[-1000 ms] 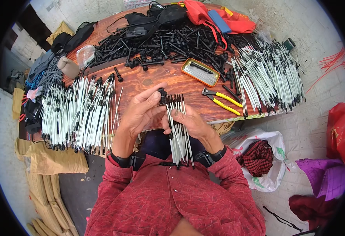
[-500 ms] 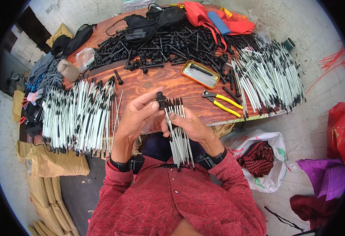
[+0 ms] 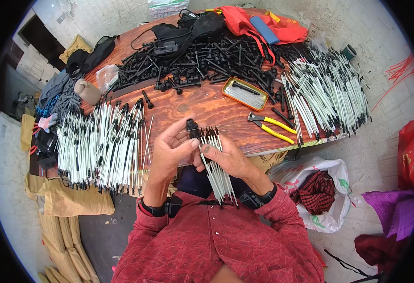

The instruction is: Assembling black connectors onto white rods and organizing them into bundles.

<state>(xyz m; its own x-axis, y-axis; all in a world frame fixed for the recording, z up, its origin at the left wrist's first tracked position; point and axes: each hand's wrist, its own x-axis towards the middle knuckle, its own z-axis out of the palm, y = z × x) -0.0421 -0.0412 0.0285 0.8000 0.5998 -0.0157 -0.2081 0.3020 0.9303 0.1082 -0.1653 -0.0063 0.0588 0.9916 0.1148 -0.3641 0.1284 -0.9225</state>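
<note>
My left hand (image 3: 169, 146) pinches a black plastic fitting (image 3: 191, 126) upright between thumb and fingers. In my right hand (image 3: 230, 158) is a bundle of thin white rods (image 3: 220, 184) with black tips, fanned downward toward my shirt. The thumb presses across the rods near their upper ends, right beside the fitting. Fine wire-like strands stick out to the right above the bundle; whether they pass through the fitting I cannot tell. The two hands touch or nearly touch, above the table's near edge.
White rods with black ends lie in a left pile (image 3: 101, 146) and a right pile (image 3: 325, 92) on the wooden table (image 3: 169, 111). Black fittings (image 3: 202, 61) heap at the back. Yellow-handled cutting pliers (image 3: 275, 128) and a tin (image 3: 244, 93) of thin clear pieces lie right of centre.
The whole view has shifted slightly, with the table appearing a little lower and more to the right. Both hands keep their holds; the fitting tilts slightly more to the left.
</note>
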